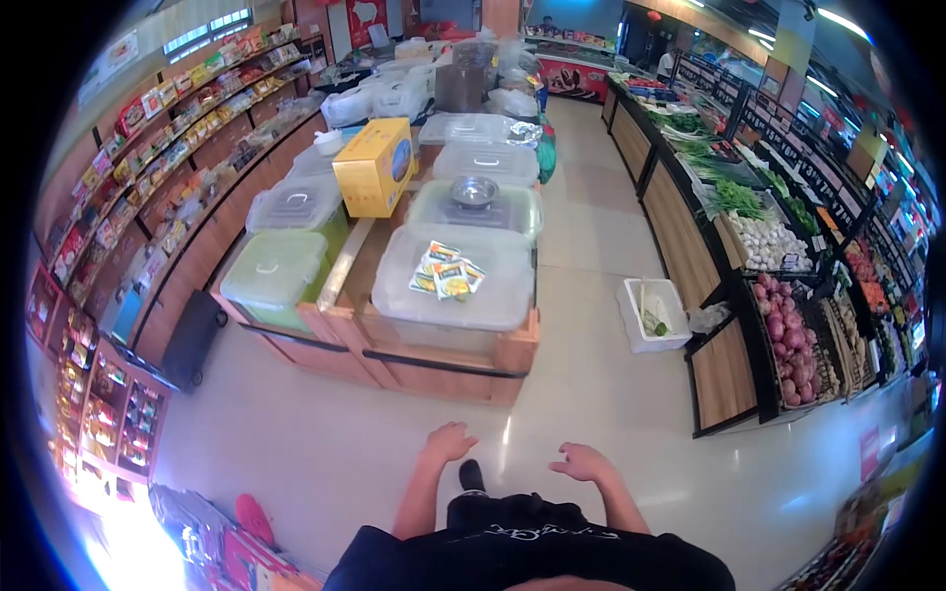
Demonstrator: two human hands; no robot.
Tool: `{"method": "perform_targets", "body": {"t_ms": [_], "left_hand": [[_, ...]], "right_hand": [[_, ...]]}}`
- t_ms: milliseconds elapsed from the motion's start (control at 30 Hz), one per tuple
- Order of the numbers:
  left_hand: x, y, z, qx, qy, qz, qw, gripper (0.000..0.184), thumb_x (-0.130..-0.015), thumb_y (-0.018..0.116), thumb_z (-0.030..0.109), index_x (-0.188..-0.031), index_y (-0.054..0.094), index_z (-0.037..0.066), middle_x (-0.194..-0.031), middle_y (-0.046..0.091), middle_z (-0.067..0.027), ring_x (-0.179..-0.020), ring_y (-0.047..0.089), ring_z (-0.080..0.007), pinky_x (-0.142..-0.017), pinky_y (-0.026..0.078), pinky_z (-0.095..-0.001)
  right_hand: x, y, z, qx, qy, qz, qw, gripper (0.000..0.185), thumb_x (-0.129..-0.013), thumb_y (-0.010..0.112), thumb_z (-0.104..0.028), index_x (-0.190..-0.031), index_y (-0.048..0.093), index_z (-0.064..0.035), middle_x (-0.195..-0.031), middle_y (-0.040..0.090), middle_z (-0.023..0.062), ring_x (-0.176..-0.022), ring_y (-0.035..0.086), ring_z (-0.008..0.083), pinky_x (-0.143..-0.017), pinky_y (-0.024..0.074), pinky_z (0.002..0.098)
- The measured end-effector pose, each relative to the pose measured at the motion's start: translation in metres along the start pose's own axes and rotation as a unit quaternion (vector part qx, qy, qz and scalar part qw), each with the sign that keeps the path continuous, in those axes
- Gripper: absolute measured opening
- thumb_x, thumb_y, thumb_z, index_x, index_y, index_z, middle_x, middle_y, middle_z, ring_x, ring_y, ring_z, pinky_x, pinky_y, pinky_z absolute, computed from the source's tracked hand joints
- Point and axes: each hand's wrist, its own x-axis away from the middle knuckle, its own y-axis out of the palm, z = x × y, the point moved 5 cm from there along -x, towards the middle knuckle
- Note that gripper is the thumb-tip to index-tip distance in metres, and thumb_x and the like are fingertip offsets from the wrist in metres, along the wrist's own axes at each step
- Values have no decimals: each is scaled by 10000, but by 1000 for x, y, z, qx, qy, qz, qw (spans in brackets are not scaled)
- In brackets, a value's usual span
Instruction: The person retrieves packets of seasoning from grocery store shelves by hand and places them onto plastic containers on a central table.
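Note:
My left hand (450, 441) hangs in front of me over the floor, fingers loosely extended and holding nothing. To its right, my right hand (583, 461) is also bare, with its fingers slightly bent and apart. Neither touches anything. The closest furniture is a wooden display stand (443, 386) ahead. On it, a clear-lidded bin (394, 286) carries several yellow-and-white packets (453, 281). A metal bowl (474, 191) rests on the lid behind. Left of that stands a yellow carton (374, 167).
On the right, a produce counter holds red onions (788, 340), garlic (769, 241) and leafy greens (737, 199). A white foam box (631, 313) sits on the floor beside it. Shelves of packaged goods (158, 187) line the left. A dark case (192, 340) lies below them.

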Motion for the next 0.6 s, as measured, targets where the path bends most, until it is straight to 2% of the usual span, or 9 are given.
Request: {"method": "perform_targets", "body": {"t_ms": [100,200,300,400,500,600], "left_hand": [[-26,-47,-19,17,3,45,999,542,-895,569,446,-1224,584,15,-1213,595,-243,-1154,554,-381,-973,455,-452],[-50,-70,-54,-5,-23,25,999,557,-891,571,457,-1227,581,13,-1207,595,-255,-1140,562,-390,-970,455,-454],[-63,-97,-66,-52,-75,-69,993,587,-882,578,475,-1230,575,2,-1198,598,-267,-1133,563,-405,-972,451,-462],[-89,-119,-78,-24,-83,-75,993,603,-873,585,486,-1217,575,-9,-1182,606,-264,-1133,562,-413,-967,449,-472],[-129,-137,-90,6,-44,61,997,607,-864,600,478,-1207,571,-22,-1158,617,-257,-1116,568,-419,-957,450,-479],[-163,-168,-80,42,-56,103,992,618,-855,620,458,-1204,559,-48,-1125,623,-268,-1095,574,-421,-944,452,-484]], "right_hand": [[-52,-16,-21,54,12,-12,998,651,-818,653,-474,-1228,566,25,-1158,629,245,-1084,600,380,-930,477,427],[-93,-43,-61,64,3,0,998,628,-833,629,-468,-1212,561,28,-1174,616,246,-1108,584,381,-948,469,437],[-127,-61,-95,46,-21,20,998,621,-832,633,-457,-1217,560,24,-1166,617,237,-1112,581,378,-948,468,434],[-165,-71,-117,29,-54,23,998,604,-826,647,-432,-1211,560,25,-1146,619,234,-1102,581,379,-937,470,431],[-214,-88,-134,20,-77,41,996,599,-835,631,-413,-1225,535,32,-1182,596,236,-1117,566,388,-946,462,439],[-260,-109,-150,-16,-109,62,992,578,-835,636,-379,-1227,525,31,-1206,576,241,-1129,553,395,-953,458,440]]}}
